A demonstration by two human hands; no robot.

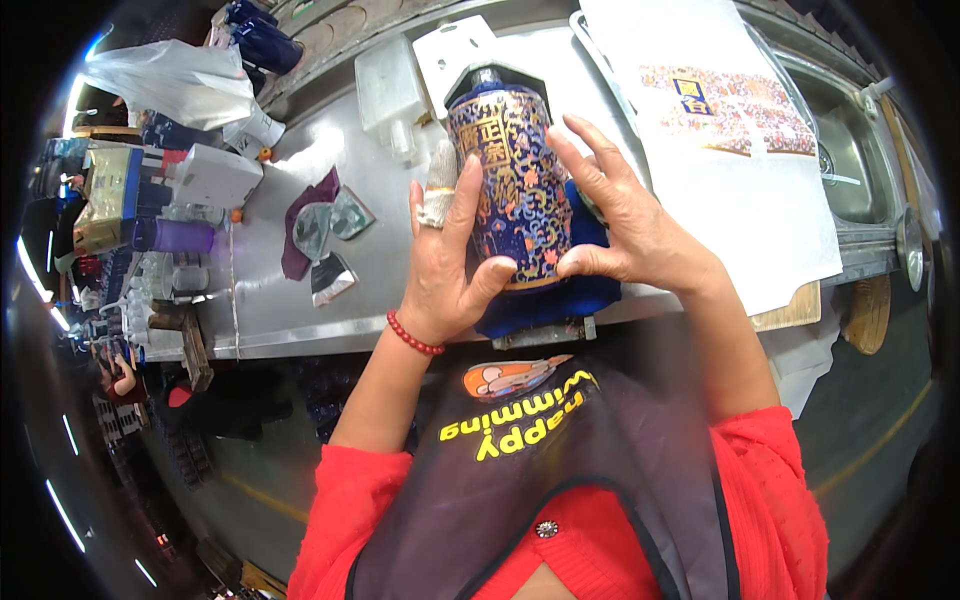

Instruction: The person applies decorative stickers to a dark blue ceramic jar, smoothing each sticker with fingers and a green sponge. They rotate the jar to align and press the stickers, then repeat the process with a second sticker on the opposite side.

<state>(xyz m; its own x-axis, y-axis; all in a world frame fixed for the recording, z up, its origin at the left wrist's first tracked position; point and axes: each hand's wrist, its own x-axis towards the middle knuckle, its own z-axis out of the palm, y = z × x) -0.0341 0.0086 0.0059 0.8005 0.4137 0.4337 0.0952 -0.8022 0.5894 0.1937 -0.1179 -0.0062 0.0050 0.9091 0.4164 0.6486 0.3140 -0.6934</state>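
Observation:
A dark blue bottle [520,190] with a colourful flower pattern and a gold-framed panel lies in front of me, its neck pointing away. My left hand [445,250] is open along the bottle's left side, thumb stretched toward its near end. One finger of that hand wears a ribbed cloth cover [437,185], and a red bead bracelet [413,335] circles the wrist. On the right side, my right hand [635,220] is open too, fingers spread and thumb at the bottle's lower edge. Blue cloth [550,308] lies under the bottle's near end.
White sheets [740,210] with a printed floral band lie at the right, near a metal sink [850,150]. Left of the bottle, cloth and film scraps [322,225] rest on the steel table [270,300]. A clear plastic box [388,85] stands behind.

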